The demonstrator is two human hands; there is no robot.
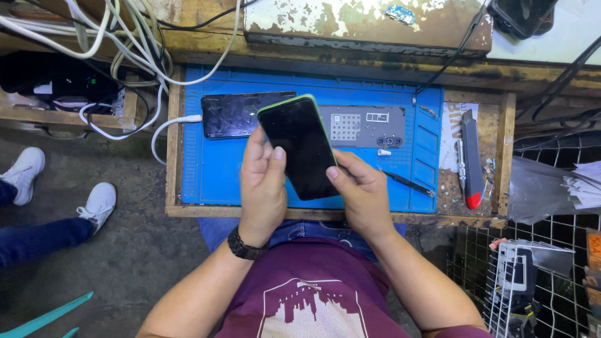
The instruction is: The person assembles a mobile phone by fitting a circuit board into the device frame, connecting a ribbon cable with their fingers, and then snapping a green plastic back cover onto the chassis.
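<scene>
A black-screened phone with a green edge (300, 145) is held tilted above a blue work mat (213, 169). My left hand (261, 188) grips its left side, thumb on the glass. My right hand (362, 191) holds its lower right edge, thumb touching the screen's side. A second dark phone with a cracked screen (231, 115) lies flat on the mat behind, a white cable (169, 128) plugged into its left end.
A grey screw-tray panel (366, 125) is set in the mat. A black tool (410, 183) lies at the mat's right. A red-tipped utility knife (471, 159) rests on the wooden tray edge. Tangled cables hang at upper left. Another person's legs and white shoes (25, 172) stand left.
</scene>
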